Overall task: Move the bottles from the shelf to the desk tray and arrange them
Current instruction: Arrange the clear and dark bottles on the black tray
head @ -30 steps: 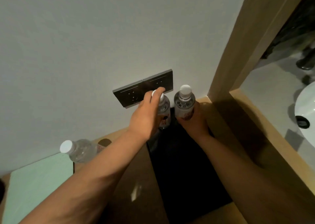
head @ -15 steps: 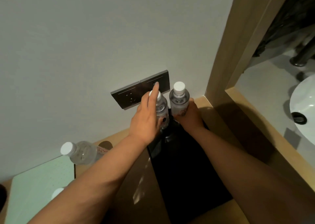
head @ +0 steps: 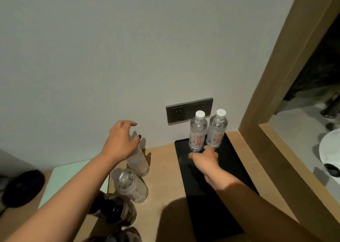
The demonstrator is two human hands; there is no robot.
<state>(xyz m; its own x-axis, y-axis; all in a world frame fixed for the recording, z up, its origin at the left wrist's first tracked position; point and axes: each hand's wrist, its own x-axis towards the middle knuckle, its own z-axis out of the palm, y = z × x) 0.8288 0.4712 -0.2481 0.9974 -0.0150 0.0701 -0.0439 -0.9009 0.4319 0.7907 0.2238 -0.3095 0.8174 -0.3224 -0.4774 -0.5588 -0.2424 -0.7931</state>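
The pale wooden table (head: 165, 168) carries everything, with a long black rectangular tray (head: 226, 168) set against the wall at its right. Two clear plastic water bottles with white caps and red-printed labels stand upright and touching at the tray's far end: the left tray bottle (head: 197, 131) and the right tray bottle (head: 216, 128). Off the tray, left of it, are two more of the same kind: a tilted clear bottle (head: 139, 160) and, nearer the camera, an upright clear bottle (head: 129, 184). That makes four clear bottles. Below them sit what look like two dark-capped bottles (head: 114, 209); the dimness makes that count unsure.

The left hand (head: 121, 142) lies over the top of the tilted bottle, fingers loosely bent; whether its grip has closed on the neck cannot be told. The right hand (head: 204, 159) rests low on the tray, fingers stretched towards the bases of the two standing bottles, holding nothing.

These bottles appear full, so moderately heavy and fairly stiff, though thin plastic dents under a hard squeeze. The smooth wall may slip; the body around the label or just under the shoulder probably offers the steadiest hold.
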